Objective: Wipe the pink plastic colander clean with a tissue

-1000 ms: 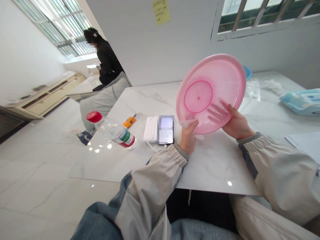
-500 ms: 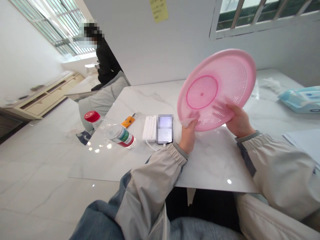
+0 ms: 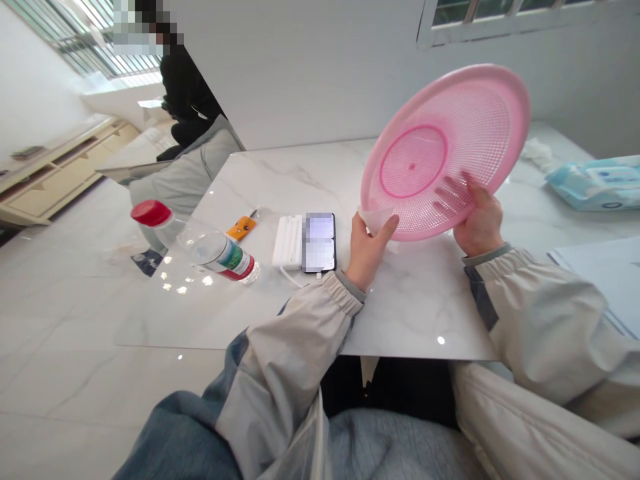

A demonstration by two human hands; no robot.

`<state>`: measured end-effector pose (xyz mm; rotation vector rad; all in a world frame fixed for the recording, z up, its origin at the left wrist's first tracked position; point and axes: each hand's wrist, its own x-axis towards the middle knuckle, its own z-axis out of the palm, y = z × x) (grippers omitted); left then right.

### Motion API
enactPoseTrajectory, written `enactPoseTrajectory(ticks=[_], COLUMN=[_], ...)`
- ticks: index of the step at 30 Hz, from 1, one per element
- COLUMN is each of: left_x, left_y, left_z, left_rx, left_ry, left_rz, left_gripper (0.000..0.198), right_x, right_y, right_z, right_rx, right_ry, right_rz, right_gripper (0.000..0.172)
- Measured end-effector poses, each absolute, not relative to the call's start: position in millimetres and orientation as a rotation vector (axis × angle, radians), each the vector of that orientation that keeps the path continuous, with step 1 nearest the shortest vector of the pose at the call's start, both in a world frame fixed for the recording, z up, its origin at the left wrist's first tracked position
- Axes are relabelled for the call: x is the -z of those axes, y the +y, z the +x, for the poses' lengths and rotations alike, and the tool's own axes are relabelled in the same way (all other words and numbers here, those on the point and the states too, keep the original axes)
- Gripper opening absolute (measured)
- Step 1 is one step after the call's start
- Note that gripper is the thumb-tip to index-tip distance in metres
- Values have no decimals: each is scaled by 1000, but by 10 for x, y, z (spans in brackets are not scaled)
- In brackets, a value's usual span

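Observation:
A round pink plastic mesh basket (image 3: 465, 137) is held up above the table, tilted so that its inside faces me. My right hand (image 3: 477, 220) grips the lower right of its rim, thumb on the inner side, with the fingers showing through the mesh from behind. At the lower left of the rim, my left hand (image 3: 369, 250) pinches a thin white wipe (image 3: 376, 217) against the edge. The wipe is folded over the rim, and part of it lies under the thumb.
On the white marble-patterned table (image 3: 410, 300) are a phone (image 3: 320, 243), a white power bank (image 3: 287, 241), an orange tag (image 3: 241, 228) and a red-capped bottle (image 3: 225, 257). A blue wipes pack (image 3: 595, 183), crumpled tissue (image 3: 537, 153) and papers (image 3: 600, 267) are at right. A person (image 3: 187, 87) sits beyond.
The basket has risen slightly and shifted right in view. My left hand has turned, its thumb now lying over the wipe at the rim. The whole view has tipped downward a little.

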<state>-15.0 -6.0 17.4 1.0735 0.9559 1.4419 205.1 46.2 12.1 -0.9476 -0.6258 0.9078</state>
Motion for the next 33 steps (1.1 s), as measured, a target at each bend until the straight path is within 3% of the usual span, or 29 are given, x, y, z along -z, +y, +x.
enactPoseTrajectory(ticks=[9,18,29,33], left_x=[-197,-145,-138,-149], left_y=[-70,-62,-59,-31], left_z=[-147,-143,-126,-171], left_rx=[-1454,-1321,-1201,-1308], left_ry=[913,997,1092,1239], left_rz=[997,1095,991,1094], left_gripper=[68,44,44,39], right_x=[-178,-204,-205,-188], right_y=[497,498,490,497], right_z=[2047,2072,2073,2072], right_rx=[-856,-827,-809,-807], right_ry=[-405,-363,-349,-353], right_rz=[-926,-919,-885,-892], right_gripper=[21,17,21,23])
